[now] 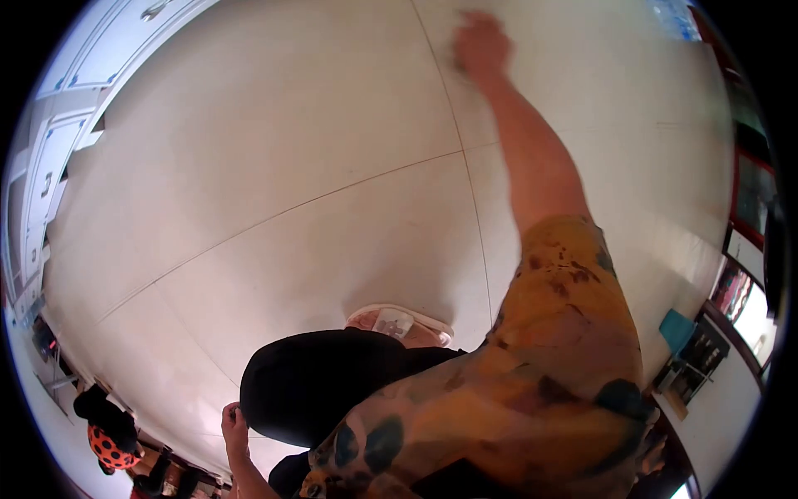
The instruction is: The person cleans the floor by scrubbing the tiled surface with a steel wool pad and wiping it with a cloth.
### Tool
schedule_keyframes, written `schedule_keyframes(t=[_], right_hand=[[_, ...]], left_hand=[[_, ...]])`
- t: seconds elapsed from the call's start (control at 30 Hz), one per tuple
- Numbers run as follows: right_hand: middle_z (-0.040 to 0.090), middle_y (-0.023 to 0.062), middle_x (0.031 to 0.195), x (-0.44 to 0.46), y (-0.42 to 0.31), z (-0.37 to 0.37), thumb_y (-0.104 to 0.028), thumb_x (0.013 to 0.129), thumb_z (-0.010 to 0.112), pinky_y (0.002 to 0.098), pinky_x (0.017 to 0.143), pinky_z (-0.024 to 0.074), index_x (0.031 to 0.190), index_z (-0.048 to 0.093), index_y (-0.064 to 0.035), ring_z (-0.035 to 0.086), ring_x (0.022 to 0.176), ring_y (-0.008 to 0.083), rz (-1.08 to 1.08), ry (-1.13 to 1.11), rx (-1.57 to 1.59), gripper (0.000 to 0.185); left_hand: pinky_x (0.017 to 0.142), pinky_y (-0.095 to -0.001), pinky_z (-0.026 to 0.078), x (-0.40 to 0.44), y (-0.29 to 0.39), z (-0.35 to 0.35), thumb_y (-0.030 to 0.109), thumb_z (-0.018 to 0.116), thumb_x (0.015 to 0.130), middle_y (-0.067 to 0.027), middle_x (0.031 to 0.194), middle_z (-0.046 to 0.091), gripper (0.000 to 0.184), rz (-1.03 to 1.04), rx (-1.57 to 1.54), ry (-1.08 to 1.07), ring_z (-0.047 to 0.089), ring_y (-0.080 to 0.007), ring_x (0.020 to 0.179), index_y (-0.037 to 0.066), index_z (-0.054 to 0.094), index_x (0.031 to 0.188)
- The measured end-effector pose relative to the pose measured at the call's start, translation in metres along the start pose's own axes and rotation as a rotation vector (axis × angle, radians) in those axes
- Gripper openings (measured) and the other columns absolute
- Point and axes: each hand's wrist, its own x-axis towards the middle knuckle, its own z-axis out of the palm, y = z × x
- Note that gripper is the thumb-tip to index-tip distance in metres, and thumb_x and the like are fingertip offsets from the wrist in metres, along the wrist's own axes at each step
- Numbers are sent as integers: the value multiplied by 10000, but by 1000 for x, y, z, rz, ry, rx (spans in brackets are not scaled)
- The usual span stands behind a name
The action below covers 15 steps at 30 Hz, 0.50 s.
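My right hand (482,46) reaches far forward over the pale tiled floor (332,108), near a tile seam. Motion blurs its fingers, and whatever might be under them cannot be made out. My left hand (234,420) is beside my black-clad knee (320,374) at the lower left, its fingers curled together. Something small and dark may be between them, too small to name. A patterned yellow-brown sleeve (573,291) covers my right upper arm. Below it, a light sandal (395,320) shows on my foot.
White cabinets with handles (50,166) line the left edge. A red item with black dots (110,449) is at the lower left. On the right are a teal object (677,331), a dark rack (702,358) and red-framed furniture (752,191). Clear plastic (675,18) shows at the top right.
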Motion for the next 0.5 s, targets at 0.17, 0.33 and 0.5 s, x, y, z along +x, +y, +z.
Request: schedule_keyframes(t=[0.17,0.33,0.5], right_hand=[[521,145,1263,-261,247,-58,-288,872,546,395,984,392,1286,479,-54,487,1170,289,753,-90,91,481],[620,114,1145,-477,369,-118,-291,899,460,405,940,446,1221,556,-56,545,1139,245,384,-1176,-892,410],[516,200,1166,-197,166,-112,-106,791,572,421,989,364,1222,484,29,464,1137,338,131,122,227,460]], left_hand=[[725,-227,449,20,23,13,122,475,944,-46,903,592,176,49,60,9,546,-111,801,18,556,1059],[731,-230,452,39,-4,33,125,505,932,-32,888,603,174,-55,-199,-115,553,-101,804,25,564,1061],[682,-214,435,21,-1,26,114,498,931,-1,849,588,174,31,-58,-13,526,-75,748,37,565,1071]])
